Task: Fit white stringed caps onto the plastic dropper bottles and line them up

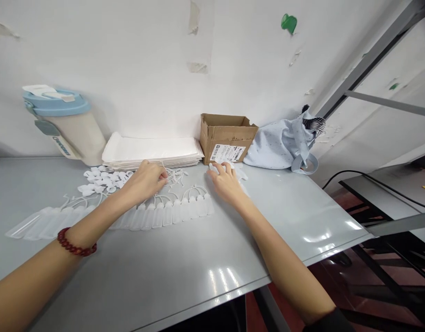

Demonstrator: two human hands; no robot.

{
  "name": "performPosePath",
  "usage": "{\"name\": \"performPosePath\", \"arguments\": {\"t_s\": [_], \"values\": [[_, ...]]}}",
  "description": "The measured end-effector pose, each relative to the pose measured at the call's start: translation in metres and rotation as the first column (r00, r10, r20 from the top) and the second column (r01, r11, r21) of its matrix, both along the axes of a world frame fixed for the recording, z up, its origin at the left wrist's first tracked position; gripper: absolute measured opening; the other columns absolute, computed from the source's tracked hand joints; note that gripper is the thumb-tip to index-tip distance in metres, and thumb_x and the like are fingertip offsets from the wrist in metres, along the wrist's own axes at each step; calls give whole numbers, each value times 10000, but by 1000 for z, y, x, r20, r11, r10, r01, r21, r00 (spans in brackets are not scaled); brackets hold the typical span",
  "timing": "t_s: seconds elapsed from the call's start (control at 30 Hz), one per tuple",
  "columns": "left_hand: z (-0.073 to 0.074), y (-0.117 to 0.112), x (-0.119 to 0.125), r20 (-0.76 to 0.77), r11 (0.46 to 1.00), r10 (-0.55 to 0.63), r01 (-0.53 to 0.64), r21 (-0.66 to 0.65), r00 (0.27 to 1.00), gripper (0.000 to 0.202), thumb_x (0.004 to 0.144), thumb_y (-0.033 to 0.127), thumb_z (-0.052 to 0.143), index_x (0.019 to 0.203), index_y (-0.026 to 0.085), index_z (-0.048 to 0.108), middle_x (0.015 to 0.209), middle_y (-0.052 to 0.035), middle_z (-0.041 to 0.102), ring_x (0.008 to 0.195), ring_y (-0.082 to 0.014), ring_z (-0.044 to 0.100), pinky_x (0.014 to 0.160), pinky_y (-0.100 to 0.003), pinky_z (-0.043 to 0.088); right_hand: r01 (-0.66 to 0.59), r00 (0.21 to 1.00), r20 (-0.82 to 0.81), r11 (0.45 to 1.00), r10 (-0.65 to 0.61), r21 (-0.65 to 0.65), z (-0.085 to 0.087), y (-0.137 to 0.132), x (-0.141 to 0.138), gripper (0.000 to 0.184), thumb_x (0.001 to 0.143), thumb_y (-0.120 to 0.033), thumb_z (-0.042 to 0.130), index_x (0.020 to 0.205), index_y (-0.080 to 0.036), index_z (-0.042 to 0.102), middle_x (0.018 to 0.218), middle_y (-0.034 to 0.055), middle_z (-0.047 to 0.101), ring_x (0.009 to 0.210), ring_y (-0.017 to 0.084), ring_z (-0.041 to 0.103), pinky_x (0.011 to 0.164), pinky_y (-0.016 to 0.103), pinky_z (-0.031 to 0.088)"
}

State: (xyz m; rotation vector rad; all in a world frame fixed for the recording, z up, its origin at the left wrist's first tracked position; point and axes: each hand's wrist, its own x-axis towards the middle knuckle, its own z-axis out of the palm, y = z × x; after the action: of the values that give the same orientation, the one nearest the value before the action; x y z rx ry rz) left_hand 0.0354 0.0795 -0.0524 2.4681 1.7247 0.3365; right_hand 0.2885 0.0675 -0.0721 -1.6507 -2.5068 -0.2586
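My left hand (pixel 146 180) is closed in a pinch at a small heap of white cords (pixel 177 176), and a thin cord shows at its fingertips. My right hand (pixel 228 183) rests with fingers apart over loose translucent plastic pieces (pixel 240 174) in front of the cardboard box; it grips none that I can see. Nearer to me lies a row of slim translucent plastic pieces with cord loops (pixel 167 213), partly covered by my left forearm. A pile of small white plastic caps or rings (pixel 98 180) lies left of my left hand.
A stack of white envelope-like sheets (pixel 150 148) lies by the wall beside an open cardboard box (pixel 226 133). A blue-lidded bottle (pixel 74 127) leans at the left, and a light blue cloth bag (pixel 276 143) sits at the right. The grey table's front edge (pixel 212 308) is near me.
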Motion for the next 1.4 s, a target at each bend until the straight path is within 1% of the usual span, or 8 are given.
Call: {"name": "performPosePath", "arguments": {"t_s": [0.37,0.57,0.63,0.73,0.83,0.93,1.17,1.4], "values": [[0,1,-2,54,999,-29,31,-24,998,314,792,349,424,635,196,649,705,-60,699,856,-283,595,785,-353,406,74,997,-27,995,-76,-73,-3,6,1,380,921,-103,345,1155,-115,644,1154,208,626,1147,367,411,868,485,338],[17,-18,0,348,988,149,-127,-86,925,302,765,445,508,753,205,691,834,-38,723,753,-223,600,692,-303,429,102,974,-197,993,-112,-58,4,5,0,289,916,-130,419,1069,-174,660,1035,137,675,1082,321,467,836,425,357],[22,-32,0,450,973,228,-180,-147,863,330,759,508,539,797,220,696,830,-16,711,615,-177,551,593,-282,413,68,911,-405,997,-77,-38,9,0,-3,195,895,-153,485,1004,-192,641,967,91,681,1027,278,505,826,383,373],[22,-55,-3,560,948,313,-216,-233,767,360,736,566,593,827,231,690,756,-1,679,511,-137,476,491,-256,364,-43,688,-725,999,11,-26,16,-10,-11,18,851,-215,569,840,-202,574,873,29,654,881,206,555,764,316,400],[17,-73,-5,671,941,339,-224,-255,659,333,718,557,651,821,242,691,794,3,679,575,-137,513,547,-251,405,-196,497,-867,977,26,-83,20,-25,-23,125,828,-282,604,766,-206,527,808,-5,609,796,163,569,710,282,407],[13,-84,-3,782,943,334,-187,-277,526,306,705,522,701,816,236,695,867,-11,683,745,-172,589,678,-266,460,-342,418,-907,934,55,-101,23,-42,-36,140,833,-292,611,769,-200,527,777,-17,593,744,138,567,701,272,407],[4,-91,8,893,943,315,-1,-333,321,258,725,448,736,796,207,679,870,-18,658,845,-175,608,784,-292,489,-371,431,-898,924,89,-86,17,-61,-51,139,849,-294,606,801,-209,507,804,-9,604,735,135,578,709,275,432],[2,-93,8,933,955,277,44,-294,229,223,678,378,788,770,199,692,863,-35,674,830,-184,620,785,-327,527,-416,573,-780,909,250,-14,13,-66,-50,330,886,-270,560,1197,-223,459,1073,82,650,909,206,644,804,351,482]]}}
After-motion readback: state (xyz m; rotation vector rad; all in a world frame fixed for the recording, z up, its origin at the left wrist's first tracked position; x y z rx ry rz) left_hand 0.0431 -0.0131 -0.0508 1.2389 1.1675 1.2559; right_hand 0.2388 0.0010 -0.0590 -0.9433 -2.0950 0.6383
